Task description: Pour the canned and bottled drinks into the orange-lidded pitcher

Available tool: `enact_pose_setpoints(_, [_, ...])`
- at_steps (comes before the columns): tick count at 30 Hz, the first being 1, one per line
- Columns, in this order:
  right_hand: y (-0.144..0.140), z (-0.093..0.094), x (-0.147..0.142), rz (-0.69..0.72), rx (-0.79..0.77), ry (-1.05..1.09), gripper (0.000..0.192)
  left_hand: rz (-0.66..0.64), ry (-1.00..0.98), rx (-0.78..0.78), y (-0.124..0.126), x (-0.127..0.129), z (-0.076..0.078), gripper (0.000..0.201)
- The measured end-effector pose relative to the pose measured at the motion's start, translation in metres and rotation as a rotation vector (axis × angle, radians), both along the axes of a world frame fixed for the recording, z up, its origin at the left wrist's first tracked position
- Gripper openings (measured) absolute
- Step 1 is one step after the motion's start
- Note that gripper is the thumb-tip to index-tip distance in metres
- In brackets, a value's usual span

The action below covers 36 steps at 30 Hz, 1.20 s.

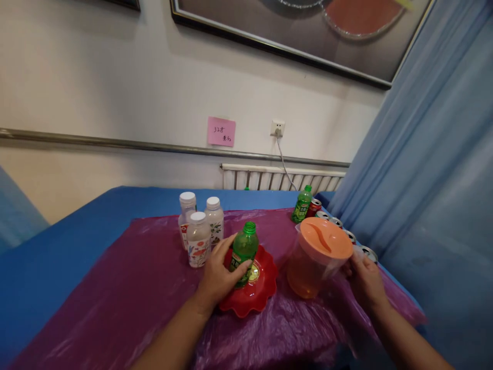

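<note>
My left hand [221, 270] is wrapped round a green plastic bottle [246, 244], uncapped, which stands upright over a red scalloped plate [265, 288]. On the right, my right hand [367, 280] grips the handle side of a clear pitcher [306, 270] with an orange lid [325, 237]. Amber liquid shows inside the pitcher, which tilts slightly. The pitcher's handle is mostly hidden by my fingers. Close to my left hand stand three clear bottles with white caps, the nearest being a flower-printed bottle [199, 246].
Behind the pitcher stand another green bottle [302, 204], a red can [314, 206] and several open cans in a row along the right edge. Purple plastic sheeting [142, 288] covers part of the blue-covered table [77, 231]. A blue curtain [435, 169] hangs at right.
</note>
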State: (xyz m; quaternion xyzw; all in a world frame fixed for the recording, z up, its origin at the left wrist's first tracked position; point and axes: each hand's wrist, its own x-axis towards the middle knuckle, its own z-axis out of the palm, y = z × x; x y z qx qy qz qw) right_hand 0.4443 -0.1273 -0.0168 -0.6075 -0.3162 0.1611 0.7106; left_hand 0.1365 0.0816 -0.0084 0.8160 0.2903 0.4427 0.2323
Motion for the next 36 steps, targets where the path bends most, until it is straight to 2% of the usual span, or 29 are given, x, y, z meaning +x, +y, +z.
enact_pose_setpoints(7, [0.009,0.021,-0.016,0.044,0.047,0.183,0.039,-0.015,-0.002,-0.109,-0.007,0.001,-0.002,0.056])
enact_pose_setpoints(15, [0.024,0.073,-0.016,0.091,0.036,0.233,0.048,-0.037,-0.037,-0.03,-0.002,0.0,-0.008,0.057])
enact_pose_setpoints(21, [0.034,0.114,-0.014,0.178,-0.079,0.099,0.047,-0.068,-0.051,-0.031,-0.005,-0.001,-0.006,0.057])
enact_pose_setpoints(26, [0.044,0.141,-0.021,0.204,-0.187,-0.018,0.049,-0.092,-0.078,-0.026,-0.008,-0.002,-0.004,0.058])
enact_pose_setpoints(30, [0.048,0.157,-0.027,0.202,-0.233,-0.074,0.054,-0.102,-0.095,-0.025,-0.01,-0.002,-0.004,0.058])
enact_pose_setpoints(36, [0.049,0.171,-0.028,0.204,-0.292,-0.191,0.051,-0.117,-0.109,-0.033,-0.014,-0.002,-0.002,0.058])
